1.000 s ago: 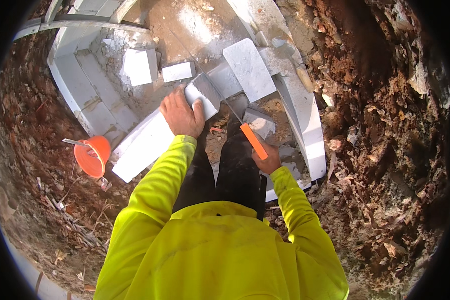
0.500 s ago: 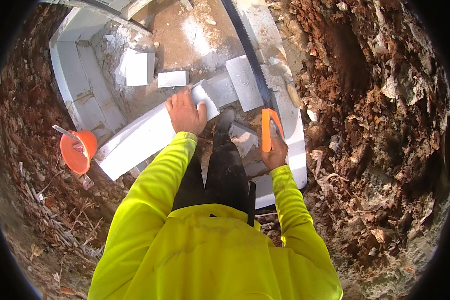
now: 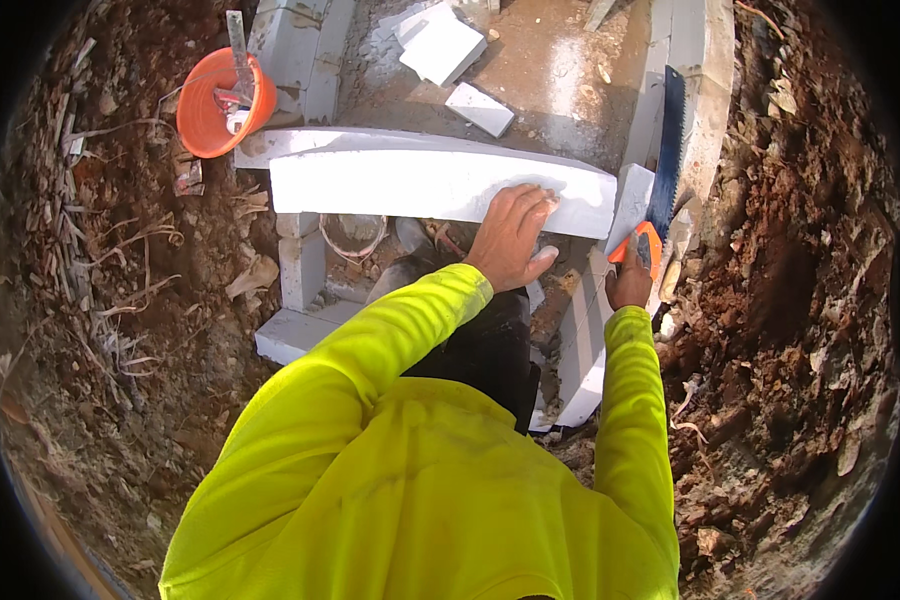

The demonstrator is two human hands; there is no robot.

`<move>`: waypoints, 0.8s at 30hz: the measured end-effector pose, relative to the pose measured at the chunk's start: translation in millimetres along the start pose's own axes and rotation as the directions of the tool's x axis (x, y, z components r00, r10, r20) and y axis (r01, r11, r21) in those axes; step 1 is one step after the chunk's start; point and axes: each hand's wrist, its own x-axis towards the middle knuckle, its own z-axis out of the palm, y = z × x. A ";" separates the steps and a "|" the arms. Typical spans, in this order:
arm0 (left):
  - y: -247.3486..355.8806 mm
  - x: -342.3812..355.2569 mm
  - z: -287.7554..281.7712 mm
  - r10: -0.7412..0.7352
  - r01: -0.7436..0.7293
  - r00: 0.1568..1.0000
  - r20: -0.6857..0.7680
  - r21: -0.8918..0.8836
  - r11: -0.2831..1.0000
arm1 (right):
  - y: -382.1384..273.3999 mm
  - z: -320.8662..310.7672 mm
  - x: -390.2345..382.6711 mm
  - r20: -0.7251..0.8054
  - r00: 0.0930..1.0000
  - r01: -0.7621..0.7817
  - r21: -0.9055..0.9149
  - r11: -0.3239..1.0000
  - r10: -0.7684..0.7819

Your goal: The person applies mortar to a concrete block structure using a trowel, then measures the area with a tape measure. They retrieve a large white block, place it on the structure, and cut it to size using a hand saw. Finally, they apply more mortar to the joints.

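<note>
My left hand [image 3: 510, 235] presses flat on the right part of a long white block [image 3: 420, 185] that lies across in front of me. My right hand [image 3: 630, 280] grips the orange handle of a hand saw [image 3: 665, 160]; its blue blade points away from me, just past the block's right end. A short white offcut [image 3: 632, 205] stands between the block's end and the blade. Both arms are in bright yellow sleeves.
An orange bucket [image 3: 215, 105] with tools in it stands at the upper left. White block pieces [image 3: 445, 45] lie on the concrete beyond. Low white block walls [image 3: 305, 270] stand left and right [image 3: 580, 350]. Red-brown earth banks rise on both sides.
The view has swung, so the block now lies level across the picture. My right hand has carried the saw to the block's right end, blade pointing away. My left hand stays on the block.
</note>
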 end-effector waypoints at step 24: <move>-77.3 -280.6 -198.1 -0.871 0.899 0.427 -0.244 0.216 0.380 | -104.9 -84.5 -66.1 -0.399 0.915 0.151 0.206 0.967 -0.057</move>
